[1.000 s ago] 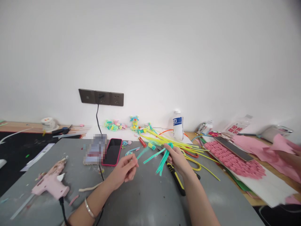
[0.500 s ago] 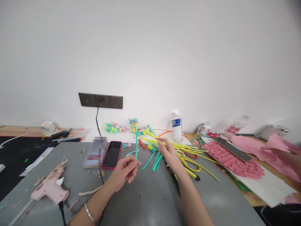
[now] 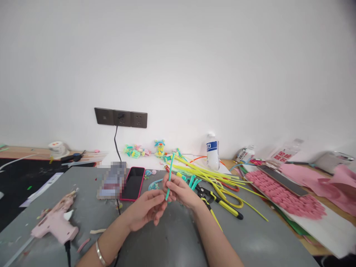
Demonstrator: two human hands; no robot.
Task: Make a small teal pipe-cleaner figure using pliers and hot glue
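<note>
A teal pipe cleaner (image 3: 171, 165) stands nearly upright between my two hands. My right hand (image 3: 182, 191) pinches it in its lower half with thumb and fingers. At its bottom end are the curled fingers of my left hand (image 3: 147, 208), closed on the tip, which they partly hide. Just behind my right hand lie several shorter teal pipe cleaners (image 3: 193, 181). Long yellow pipe cleaners (image 3: 214, 172) spread out to the right of them. Pliers with yellow and black handles (image 3: 226, 208) rest beside my right forearm.
A pink hot glue gun (image 3: 57, 224) lies at left. A phone with a pink edge (image 3: 132, 183) and a blurred-out item (image 3: 112, 181) sit behind my left hand. Small colourful figures (image 3: 160, 147) and a bottle (image 3: 213, 152) stand by the wall. At right is a pink knobbly mat (image 3: 286, 194).
My right hand has come left from the pile of pipe cleaners and now grips the teal one with my left hand. The pliers are more exposed. The hand at the far right has gone from view.
</note>
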